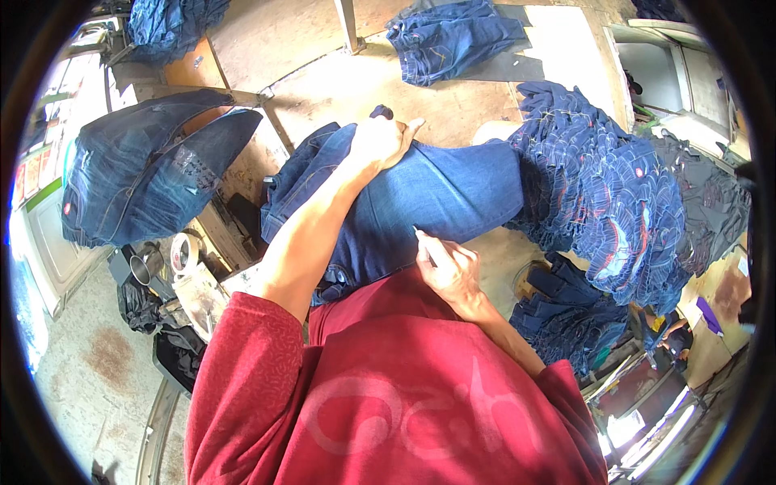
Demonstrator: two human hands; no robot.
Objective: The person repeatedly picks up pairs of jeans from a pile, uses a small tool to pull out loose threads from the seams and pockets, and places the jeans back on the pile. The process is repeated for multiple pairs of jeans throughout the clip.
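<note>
A pair of blue jeans (440, 190) stretches across my lap, faded along the leg. My left hand (378, 144) is closed at their far edge, with one finger or the thumb sticking out to the right. Just beyond it shows a small dark lump (381, 112) whose kind I cannot make out. Over the near side of the leg, my right hand (451, 273) pinches a small, pale, pointed thing (417, 230). Its tip lies at the cloth; most of it is hidden by the fingers.
A high pile of jeans (602, 174) stands at the right, with more denim (566, 319) below it. Other jeans hang at the left (153, 174) and lie on the floor ahead (453, 40). A tape roll (185, 253) sits on a cluttered stand at the left.
</note>
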